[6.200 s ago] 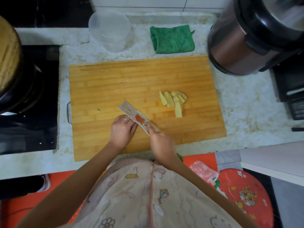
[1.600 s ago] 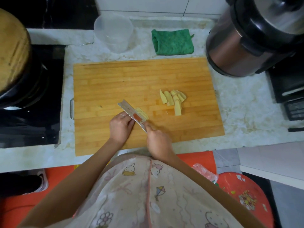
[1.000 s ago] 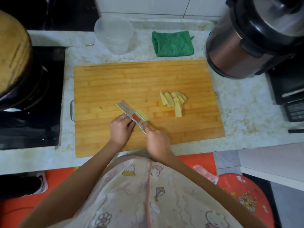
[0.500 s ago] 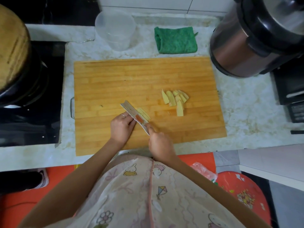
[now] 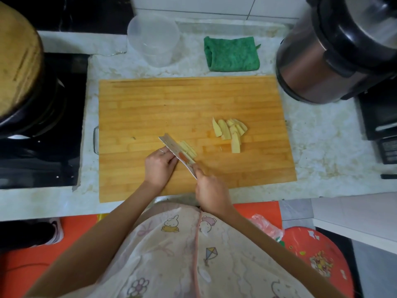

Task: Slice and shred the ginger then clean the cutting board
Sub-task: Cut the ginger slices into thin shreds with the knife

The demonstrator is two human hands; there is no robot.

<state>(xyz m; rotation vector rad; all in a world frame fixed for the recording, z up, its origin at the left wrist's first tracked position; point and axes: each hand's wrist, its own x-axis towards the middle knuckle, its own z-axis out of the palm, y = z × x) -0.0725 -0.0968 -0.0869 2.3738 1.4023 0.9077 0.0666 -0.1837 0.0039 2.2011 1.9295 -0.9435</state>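
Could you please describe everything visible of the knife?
The knife has a pale, patterned blade with an orange-red mark. It stands edge-down, angled across the wooden cutting board. The right hand grips its hidden handle. The left hand rests against its left face, and ginger strips lie against the other.

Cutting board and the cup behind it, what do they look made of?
Cutting board: wood or bamboo, matte, going by the glued parallel strips and grain. Cup: probably frosted translucent plastic; the counter shows faintly through its wall.

Pale pink cartoon-print garment
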